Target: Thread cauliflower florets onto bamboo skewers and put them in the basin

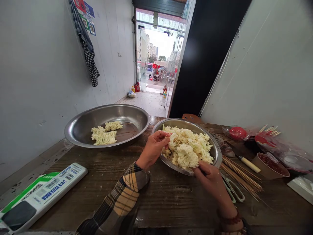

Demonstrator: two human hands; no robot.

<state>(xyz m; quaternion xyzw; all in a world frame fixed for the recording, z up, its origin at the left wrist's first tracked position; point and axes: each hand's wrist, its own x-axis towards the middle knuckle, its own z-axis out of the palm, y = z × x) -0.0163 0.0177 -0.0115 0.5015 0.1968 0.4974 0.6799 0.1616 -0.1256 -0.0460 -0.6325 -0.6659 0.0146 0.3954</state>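
Observation:
Over the smaller metal bowl (pixel 218 151), heaped with cauliflower florets (pixel 199 143), both hands are at work. My left hand (pixel 155 147) is closed in a pinch at the left rim, with a small pale floret (pixel 172 141) at its fingertips. At the near rim, the thumb and fingers of my right hand (pixel 211 178) close on the lower edge of a larger cauliflower floret (pixel 187 156). Whether a skewer runs between the hands cannot be made out. In the wide metal basin (pixel 132 114) to the left lie several cauliflower pieces (pixel 105 137).
Bamboo skewers (pixel 242 178), green-handled scissors (pixel 233 191) and a knife (pixel 249 164) lie right of the bowl. Beyond them stand a tub of red food (pixel 271 164) and plastic bags (pixel 288 150). A long white box (pixel 51 194) rests on the wooden table (pixel 110 176) at left.

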